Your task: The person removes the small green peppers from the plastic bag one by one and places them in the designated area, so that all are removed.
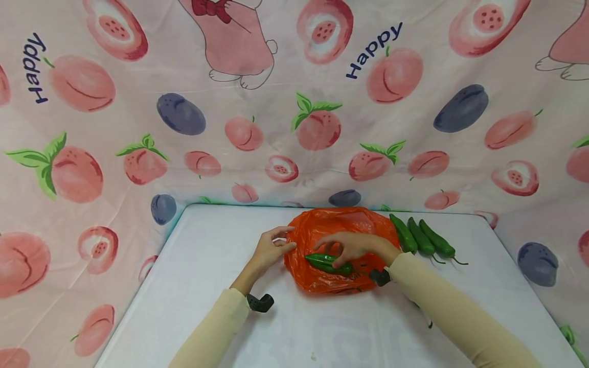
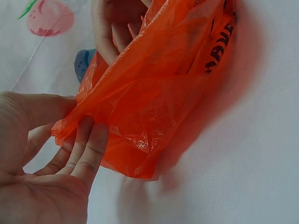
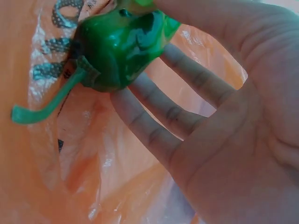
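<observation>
An orange-red plastic bag (image 1: 303,225) lies on the white table. My left hand (image 1: 267,250) is at its left side; in the left wrist view, that hand (image 2: 51,144) pinches the bag's edge (image 2: 154,107) between thumb and fingers. Over the bag, my right hand (image 1: 352,245) holds a green pepper (image 1: 322,261). The right wrist view shows the pepper (image 3: 117,51) between thumb and fingers of the right hand (image 3: 219,116), its curved stem pointing away from the palm. Plastic surrounds the pepper there. Whether the bag holds anything else cannot be seen.
Three green peppers (image 1: 423,240) lie side by side right of the bag. A stem (image 1: 430,323) pokes out beside my right sleeve, the rest mostly hidden. Fruit-printed cloth (image 1: 280,112) hangs behind the white table (image 1: 207,230).
</observation>
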Action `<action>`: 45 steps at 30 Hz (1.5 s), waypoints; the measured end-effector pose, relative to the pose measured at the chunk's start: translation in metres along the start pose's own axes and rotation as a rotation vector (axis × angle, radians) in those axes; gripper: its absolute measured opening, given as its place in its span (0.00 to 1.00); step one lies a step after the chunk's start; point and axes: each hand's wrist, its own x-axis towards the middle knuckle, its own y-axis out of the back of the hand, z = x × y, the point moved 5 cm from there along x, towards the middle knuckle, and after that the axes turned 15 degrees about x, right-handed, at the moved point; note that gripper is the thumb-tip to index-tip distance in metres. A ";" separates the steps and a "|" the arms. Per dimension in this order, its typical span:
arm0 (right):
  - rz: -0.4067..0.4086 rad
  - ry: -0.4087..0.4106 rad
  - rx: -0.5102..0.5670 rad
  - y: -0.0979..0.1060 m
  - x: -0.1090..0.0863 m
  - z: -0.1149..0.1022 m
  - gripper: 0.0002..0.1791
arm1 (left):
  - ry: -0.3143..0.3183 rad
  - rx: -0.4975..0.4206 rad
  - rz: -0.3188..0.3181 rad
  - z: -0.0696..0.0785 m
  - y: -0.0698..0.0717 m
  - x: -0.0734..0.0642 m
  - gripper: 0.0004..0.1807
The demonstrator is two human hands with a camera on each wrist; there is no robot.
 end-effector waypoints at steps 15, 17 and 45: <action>-0.003 -0.022 -0.012 -0.003 0.003 0.004 0.30 | -0.038 -0.016 0.010 -0.029 -0.006 0.016 0.26; -0.007 -0.020 -0.012 -0.003 0.003 0.004 0.30 | -0.040 -0.021 0.013 -0.030 -0.006 0.017 0.26; 0.008 -0.004 -0.036 0.001 0.001 -0.002 0.30 | -0.013 -0.022 0.023 -0.031 -0.004 0.017 0.24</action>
